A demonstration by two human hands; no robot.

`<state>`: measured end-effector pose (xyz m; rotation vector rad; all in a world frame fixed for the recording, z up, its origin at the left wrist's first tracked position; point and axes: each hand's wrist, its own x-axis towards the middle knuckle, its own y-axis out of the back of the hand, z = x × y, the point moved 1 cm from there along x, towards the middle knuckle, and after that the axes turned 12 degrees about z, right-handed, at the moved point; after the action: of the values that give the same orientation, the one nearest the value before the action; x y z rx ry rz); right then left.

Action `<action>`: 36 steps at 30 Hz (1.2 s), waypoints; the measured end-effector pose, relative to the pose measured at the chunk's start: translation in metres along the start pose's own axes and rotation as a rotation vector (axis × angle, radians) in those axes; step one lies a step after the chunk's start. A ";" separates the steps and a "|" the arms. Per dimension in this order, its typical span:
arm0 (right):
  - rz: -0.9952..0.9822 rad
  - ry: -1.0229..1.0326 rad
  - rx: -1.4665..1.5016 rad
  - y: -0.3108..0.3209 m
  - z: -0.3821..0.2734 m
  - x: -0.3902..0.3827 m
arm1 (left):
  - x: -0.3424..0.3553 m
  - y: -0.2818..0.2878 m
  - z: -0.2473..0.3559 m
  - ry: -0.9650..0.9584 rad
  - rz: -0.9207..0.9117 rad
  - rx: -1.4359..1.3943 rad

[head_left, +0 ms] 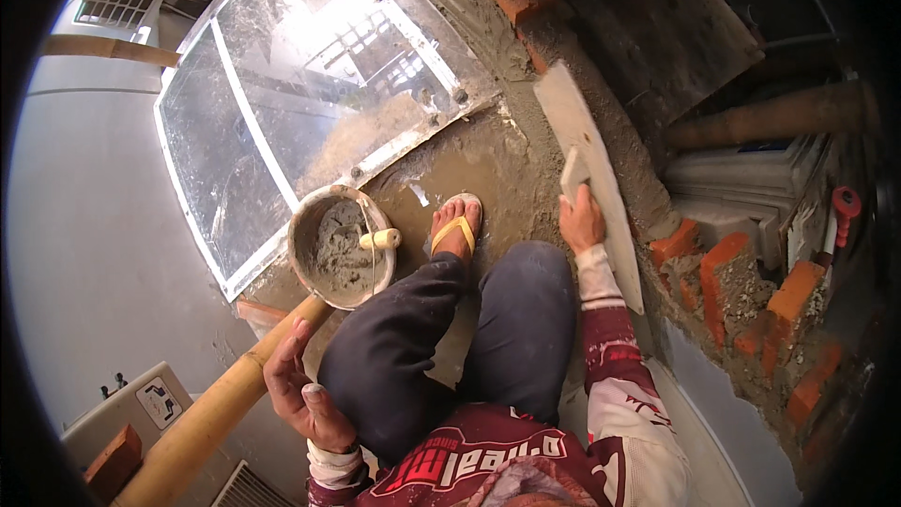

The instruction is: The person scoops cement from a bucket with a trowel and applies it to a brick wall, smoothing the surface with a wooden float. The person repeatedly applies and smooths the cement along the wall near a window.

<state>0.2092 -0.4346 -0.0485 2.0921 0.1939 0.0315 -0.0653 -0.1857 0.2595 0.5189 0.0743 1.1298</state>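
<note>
- Head view: the right hand is gripping the handle of a long plastering float, fingers curling round its near end; the thumb's exact position is not showing clearly.
- The float is lying lengthwise beside the mortar-coated wall, to the right of the person's knees; how much of its face is touching the mortar cannot be told.
- The left hand is holding nothing; its fingers are extending upward, apart from the thumb, near the left knee and a bamboo pole.
- A round bucket is standing left of the sandalled foot, containing wet grey mortar; its pale handgrip is hanging over the contents.
- Broken orange bricks are protruding from mortar at the right.
- A framed transparent panel is lying beyond the bucket, reflecting light.
</note>
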 end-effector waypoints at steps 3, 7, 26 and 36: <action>0.068 0.038 -0.018 0.025 0.016 -0.025 | -0.001 0.001 -0.003 0.008 0.026 -0.006; -0.083 -0.014 -0.024 0.024 0.028 -0.046 | -0.001 -0.001 -0.003 0.006 0.039 -0.011; 0.021 -0.073 -0.055 0.054 0.060 -0.079 | 0.000 0.001 -0.004 0.005 -0.027 0.010; -0.146 0.003 -0.017 -0.018 0.013 -0.007 | -0.001 -0.010 0.005 -0.016 -0.092 -0.024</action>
<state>0.2013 -0.4384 -0.0703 2.0557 0.3466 -0.0510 -0.0553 -0.1913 0.2593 0.4986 0.0700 1.0352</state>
